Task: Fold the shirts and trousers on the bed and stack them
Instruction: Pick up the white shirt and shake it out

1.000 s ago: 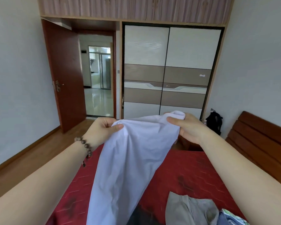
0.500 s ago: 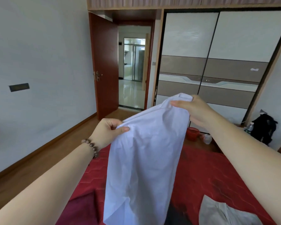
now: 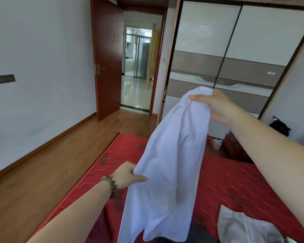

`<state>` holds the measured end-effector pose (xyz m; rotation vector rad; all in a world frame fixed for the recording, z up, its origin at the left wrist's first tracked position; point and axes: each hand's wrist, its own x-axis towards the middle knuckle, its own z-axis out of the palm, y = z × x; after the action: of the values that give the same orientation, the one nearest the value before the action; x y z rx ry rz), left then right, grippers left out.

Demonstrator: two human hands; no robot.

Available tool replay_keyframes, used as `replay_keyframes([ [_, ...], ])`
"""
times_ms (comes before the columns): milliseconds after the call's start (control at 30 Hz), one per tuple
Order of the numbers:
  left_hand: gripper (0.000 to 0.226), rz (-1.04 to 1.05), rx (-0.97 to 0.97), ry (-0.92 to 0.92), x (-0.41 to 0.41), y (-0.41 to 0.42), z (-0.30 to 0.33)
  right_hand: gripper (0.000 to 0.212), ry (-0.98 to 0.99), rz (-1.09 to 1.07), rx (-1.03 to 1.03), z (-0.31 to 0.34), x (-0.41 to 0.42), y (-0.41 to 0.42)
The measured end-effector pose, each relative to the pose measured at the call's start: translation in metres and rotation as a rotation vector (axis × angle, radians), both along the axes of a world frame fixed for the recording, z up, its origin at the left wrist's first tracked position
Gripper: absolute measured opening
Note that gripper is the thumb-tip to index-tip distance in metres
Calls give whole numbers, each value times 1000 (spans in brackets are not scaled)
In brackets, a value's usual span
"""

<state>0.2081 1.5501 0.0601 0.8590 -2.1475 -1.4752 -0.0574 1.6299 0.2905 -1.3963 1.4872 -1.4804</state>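
Observation:
A white shirt [image 3: 172,165] hangs in the air over the red bed [image 3: 235,186]. My right hand [image 3: 216,106] grips its top end, held high in front of the wardrobe. My left hand [image 3: 126,176], with a bead bracelet on the wrist, pinches the shirt's left edge lower down, just above the mattress. The shirt's lower end drapes down toward the bed. Grey-beige trousers [image 3: 242,227] lie crumpled on the bed at the lower right. A dark garment [image 3: 200,230] shows under the shirt's hem, mostly hidden.
The bed's left edge runs along a wooden floor [image 3: 42,172]. A sliding-door wardrobe [image 3: 226,55] stands beyond the bed's foot, with an open red door [image 3: 107,58] to its left. A black bag [image 3: 279,128] and a white plastic bag [image 3: 217,143] lie on the floor.
My left hand has slid down the shirt's left edge to near the mattress while my right hand stayed high. The view has turned left and down.

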Motion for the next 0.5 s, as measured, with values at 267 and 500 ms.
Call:
replay_keyframes([
  [267,35,93,61,170,39,-63,26,8,-72,-85,56,-16,-47,-3],
  [500,73,59,222,306,67,-106,57,34,-135,26,124,-28,-61,-39],
])
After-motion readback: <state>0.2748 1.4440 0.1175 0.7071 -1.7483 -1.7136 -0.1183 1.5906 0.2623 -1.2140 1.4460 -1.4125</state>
